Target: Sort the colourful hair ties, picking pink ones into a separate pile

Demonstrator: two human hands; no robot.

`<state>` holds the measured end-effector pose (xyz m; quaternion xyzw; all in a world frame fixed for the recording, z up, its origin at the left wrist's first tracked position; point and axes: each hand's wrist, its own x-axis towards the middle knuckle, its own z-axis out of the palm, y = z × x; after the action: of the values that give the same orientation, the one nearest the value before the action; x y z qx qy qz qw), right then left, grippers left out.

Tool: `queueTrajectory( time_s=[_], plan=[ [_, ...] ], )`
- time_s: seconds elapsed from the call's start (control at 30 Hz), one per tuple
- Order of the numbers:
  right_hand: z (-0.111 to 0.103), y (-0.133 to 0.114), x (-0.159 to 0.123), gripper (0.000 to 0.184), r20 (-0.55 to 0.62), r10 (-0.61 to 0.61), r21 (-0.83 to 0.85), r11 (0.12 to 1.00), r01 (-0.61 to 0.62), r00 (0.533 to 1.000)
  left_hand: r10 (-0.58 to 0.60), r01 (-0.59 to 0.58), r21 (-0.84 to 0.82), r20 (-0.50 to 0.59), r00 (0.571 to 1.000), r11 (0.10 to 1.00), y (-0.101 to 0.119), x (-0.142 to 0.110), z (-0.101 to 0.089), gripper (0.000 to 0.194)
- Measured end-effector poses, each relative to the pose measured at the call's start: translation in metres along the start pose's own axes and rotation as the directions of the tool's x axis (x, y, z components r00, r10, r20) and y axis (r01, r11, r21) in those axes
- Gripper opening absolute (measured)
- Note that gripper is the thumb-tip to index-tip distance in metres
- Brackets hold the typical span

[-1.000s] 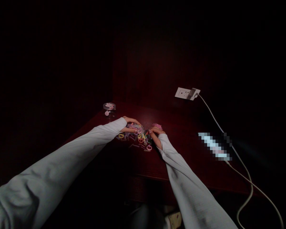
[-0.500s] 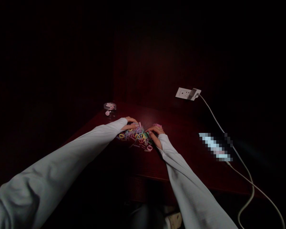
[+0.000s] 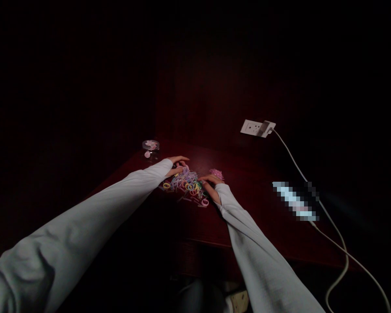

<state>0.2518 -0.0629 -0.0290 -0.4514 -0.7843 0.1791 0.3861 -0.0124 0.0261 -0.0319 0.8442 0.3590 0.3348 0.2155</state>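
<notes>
A heap of small coloured hair ties (image 3: 191, 187) lies on the dark red table, with yellow, lilac, green and pink ones among them. My left hand (image 3: 178, 165) rests over the heap's left far side, fingers stretched out and apart from the thumb, a pink hair tie close to its fingertips. From the right, my right hand (image 3: 212, 182) reaches in low, its fingers extended onto the heap's edge beside some green ties. Just behind my right hand sits a small separate pile of pink hair ties (image 3: 217, 174).
A clear round container (image 3: 150, 145) with pink pieces stands at the table's far left. On the right lie a blurred-out phone-like device (image 3: 295, 201) and a white cable (image 3: 332, 224). A wall socket (image 3: 252, 128) holds a plug. The table's front edge (image 3: 208, 242) runs below my arms.
My left hand has lifted slightly and its fingers have straightened, showing more of the lilac ties. My right fingers have shifted a little, uncovering more of the pink pile.
</notes>
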Motion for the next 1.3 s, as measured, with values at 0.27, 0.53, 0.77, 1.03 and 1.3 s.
queueTrajectory(
  time_s=[0.27, 0.53, 0.77, 1.03, 1.3],
  plan=[
    [0.000, -0.001, 0.001, 0.026, -0.017, 0.007, 0.027, 1.000, -0.006, 1.000, -0.095, 0.082, -0.146, -0.087, 0.992, 0.986, -0.012, 0.010, 0.009, 0.041],
    [0.002, 0.016, 0.007, 0.031, -0.069, -0.036, 0.043, 0.998, 0.039, 0.997, -0.073, 0.070, -0.052, -0.046, 0.996, 0.996, 0.002, 0.007, 0.003, 0.040],
    [0.003, 0.026, 0.010, 0.031, -0.086, -0.042, -0.009, 0.999, 0.042, 0.995, -0.010, 0.009, 0.013, 0.080, 0.997, 1.000, 0.012, 0.000, -0.004, 0.036],
    [0.005, 0.031, 0.010, 0.031, -0.084, -0.067, -0.022, 0.998, 0.065, 0.994, 0.109, -0.112, 0.041, 0.065, 0.992, 0.993, 0.013, -0.001, -0.006, 0.034],
    [0.006, 0.031, 0.010, 0.030, -0.096, -0.089, -0.032, 0.996, 0.086, 0.991, 0.315, -0.315, 0.023, 0.019, 0.949, 0.949, 0.009, 0.000, -0.005, 0.023]
  ],
)
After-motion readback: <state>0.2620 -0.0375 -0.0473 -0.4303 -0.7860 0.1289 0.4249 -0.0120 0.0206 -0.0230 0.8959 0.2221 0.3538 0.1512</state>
